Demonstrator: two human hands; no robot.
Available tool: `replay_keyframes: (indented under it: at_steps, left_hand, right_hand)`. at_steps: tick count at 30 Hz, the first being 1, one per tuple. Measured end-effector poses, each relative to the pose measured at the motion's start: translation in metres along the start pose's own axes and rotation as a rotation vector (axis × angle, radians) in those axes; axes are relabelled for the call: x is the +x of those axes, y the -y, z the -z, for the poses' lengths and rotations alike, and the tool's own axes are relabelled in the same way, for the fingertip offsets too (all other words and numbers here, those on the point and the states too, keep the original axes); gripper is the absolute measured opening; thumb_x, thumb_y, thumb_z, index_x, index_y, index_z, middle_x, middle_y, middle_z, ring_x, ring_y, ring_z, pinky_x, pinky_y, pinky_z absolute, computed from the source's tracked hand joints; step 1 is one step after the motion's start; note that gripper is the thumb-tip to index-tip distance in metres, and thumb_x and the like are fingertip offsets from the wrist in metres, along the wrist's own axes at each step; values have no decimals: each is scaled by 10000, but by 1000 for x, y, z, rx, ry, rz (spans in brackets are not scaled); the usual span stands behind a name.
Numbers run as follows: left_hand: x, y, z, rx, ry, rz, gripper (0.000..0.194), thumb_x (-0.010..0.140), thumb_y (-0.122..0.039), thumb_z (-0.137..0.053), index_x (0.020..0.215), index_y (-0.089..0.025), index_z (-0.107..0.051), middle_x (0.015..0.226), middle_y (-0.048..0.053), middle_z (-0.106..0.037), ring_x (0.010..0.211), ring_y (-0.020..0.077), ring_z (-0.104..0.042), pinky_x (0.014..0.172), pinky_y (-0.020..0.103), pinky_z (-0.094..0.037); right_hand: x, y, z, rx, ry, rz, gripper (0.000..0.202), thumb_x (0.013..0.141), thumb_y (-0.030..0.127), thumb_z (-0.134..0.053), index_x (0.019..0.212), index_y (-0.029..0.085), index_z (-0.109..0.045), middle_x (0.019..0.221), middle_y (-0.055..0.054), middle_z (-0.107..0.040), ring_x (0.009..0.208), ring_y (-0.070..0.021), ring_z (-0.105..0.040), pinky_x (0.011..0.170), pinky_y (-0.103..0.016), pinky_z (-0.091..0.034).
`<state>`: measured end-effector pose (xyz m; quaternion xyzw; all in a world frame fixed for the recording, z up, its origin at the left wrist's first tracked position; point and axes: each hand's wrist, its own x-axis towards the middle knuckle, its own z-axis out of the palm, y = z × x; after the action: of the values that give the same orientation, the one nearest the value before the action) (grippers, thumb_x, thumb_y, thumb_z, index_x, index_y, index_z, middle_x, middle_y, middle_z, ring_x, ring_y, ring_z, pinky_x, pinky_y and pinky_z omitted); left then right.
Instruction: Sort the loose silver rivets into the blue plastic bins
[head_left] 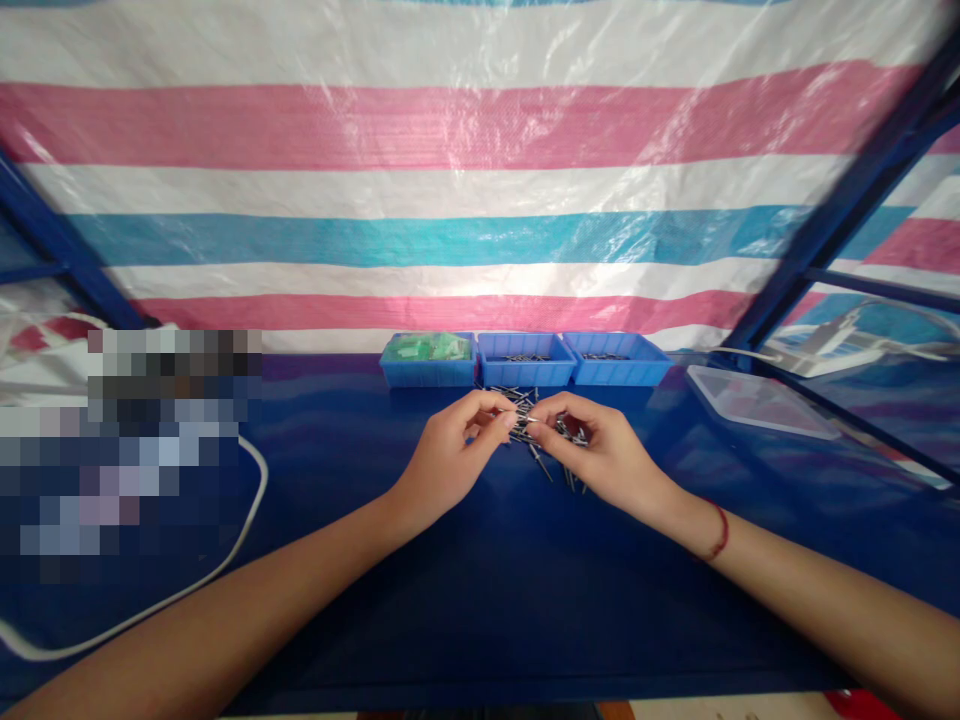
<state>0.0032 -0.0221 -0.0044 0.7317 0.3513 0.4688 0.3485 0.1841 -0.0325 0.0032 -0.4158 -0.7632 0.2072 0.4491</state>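
Several thin dark metal pieces (538, 462) lie in a loose pile on the blue table, partly hidden by both hands. Just over the pile, my left hand (463, 440) and my right hand (600, 445) almost meet at the fingertips. A small, thin metal piece (525, 418) spans the gap, pinched at its left end by my left thumb and fingers and at its right end by my right thumb and fingers. Its exact shape is too small to tell.
Behind the pile stand three blue bins: one with green pieces (429, 358), two with metal pieces (526, 374) (619, 376). A clear plastic lid (761, 402) lies right. A white cable (259, 485) curves at left beside a blurred area. Blue table (480, 600); striped sheet (465, 240) behind.
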Motion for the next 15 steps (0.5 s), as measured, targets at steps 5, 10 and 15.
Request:
replay_keyframes:
  at_steps: [5, 10, 15]
  left_hand:
    - [0, 2, -1, 58, 45, 13, 176, 876, -323, -513, 872, -171, -602, 829, 19, -659, 762, 135, -614, 729, 251, -481]
    - [1, 6, -2, 193, 37, -32, 216, 877, -320, -517, 1033, -194, -599, 993, 36, -666, 904, 161, -612, 810, 278, -462]
    - [4, 13, -1, 423, 173, -229, 228, 892, -247, -492, 1083, -195, -605, 1026, 57, -657, 985, 179, -577, 905, 328, -419]
  right_hand:
    - [-3, 4, 7, -221, -71, 253, 102, 853, 270, -559, 812, 206, -625, 775, -41, -668, 729, -170, -600, 681, -316, -462]
    - [3, -1, 19, -424, -117, 408, 115, 859, 262, -534, 789, 221, -617, 778, -47, -671, 752, -194, -601, 729, -365, -447]
    - [29, -44, 51, -547, -431, 197, 164, 863, 322, -515, 797, 203, -606, 750, -57, -652, 680, -187, -586, 676, -335, -453]
